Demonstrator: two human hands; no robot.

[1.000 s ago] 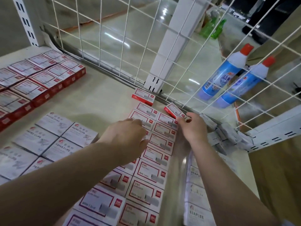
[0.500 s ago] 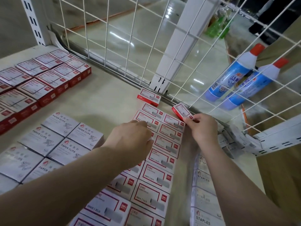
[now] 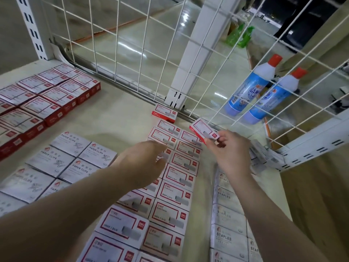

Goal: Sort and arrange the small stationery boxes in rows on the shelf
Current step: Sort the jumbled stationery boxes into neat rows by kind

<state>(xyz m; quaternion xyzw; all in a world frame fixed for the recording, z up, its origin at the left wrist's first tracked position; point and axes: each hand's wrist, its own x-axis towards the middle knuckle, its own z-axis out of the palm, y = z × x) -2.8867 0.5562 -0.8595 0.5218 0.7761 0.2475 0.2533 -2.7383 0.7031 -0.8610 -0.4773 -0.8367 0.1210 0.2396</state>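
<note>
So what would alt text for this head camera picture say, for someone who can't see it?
A person's right hand lifts a small red-and-white box above neat rows of matching boxes on a shelf, while the left hand rests on those rows. Paper clip boxes lie left.

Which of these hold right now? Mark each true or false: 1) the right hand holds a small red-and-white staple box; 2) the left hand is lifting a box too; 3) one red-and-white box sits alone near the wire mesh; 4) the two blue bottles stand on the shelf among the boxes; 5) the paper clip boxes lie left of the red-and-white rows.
1) True: the right hand pinches a small red-and-white staple box, tilted above the rows.
2) False: the left hand rests palm down on the rows, lifting nothing.
3) True: a lone red-and-white box lies by the white wire mesh.
4) False: the two blue bottles with red caps are behind the mesh.
5) True: the white paper clip boxes lie left.
</note>
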